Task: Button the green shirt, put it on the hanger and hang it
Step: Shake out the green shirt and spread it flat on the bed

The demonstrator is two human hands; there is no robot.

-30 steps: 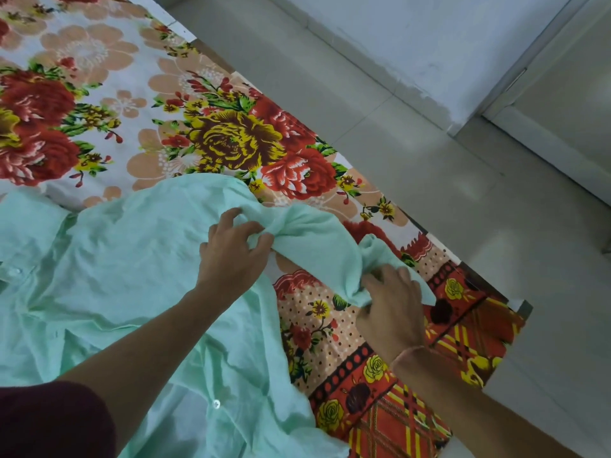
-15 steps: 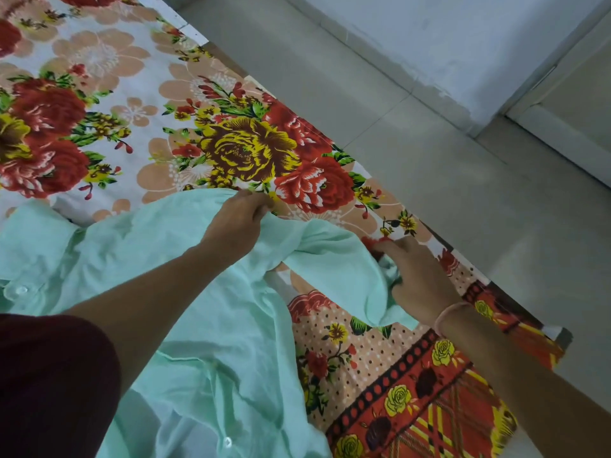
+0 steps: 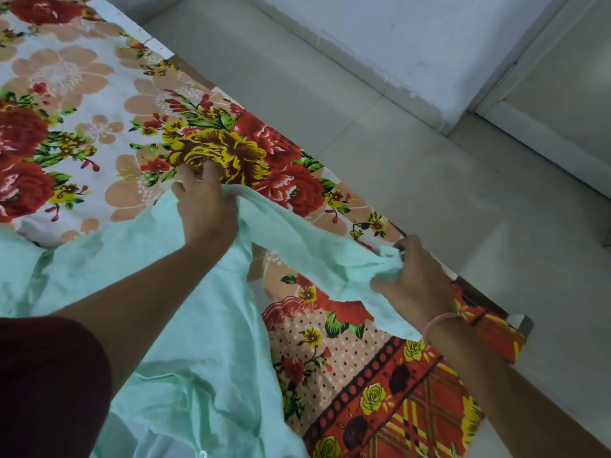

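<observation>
We see a floral bedsheet (image 3: 99, 94) beside a pale tiled floor (image 3: 396, 153) and white wall (image 3: 429, 28). The green shirt (image 3: 198, 325) lies near left; our left hand (image 3: 206, 206) and right hand (image 3: 413, 282) grip its sleeve, stretched between them.

The green shirt (image 3: 205, 342) runs off the left and bottom edges, so its collar, far sleeve and most of its front placket are out of view; one small pale button (image 3: 202, 453) shows at the very bottom, cut by the edge. The sleeve's cuff end is bunched inside the right hand (image 3: 411, 285) and cannot be made out. The left hand (image 3: 206, 206) has its fingertips buried in the cloth at the shoulder. The floral bedsheet (image 3: 99, 104) beneath is covered by the shirt and cropped at the left and top. Motion blur softens the fabric's weave.
</observation>
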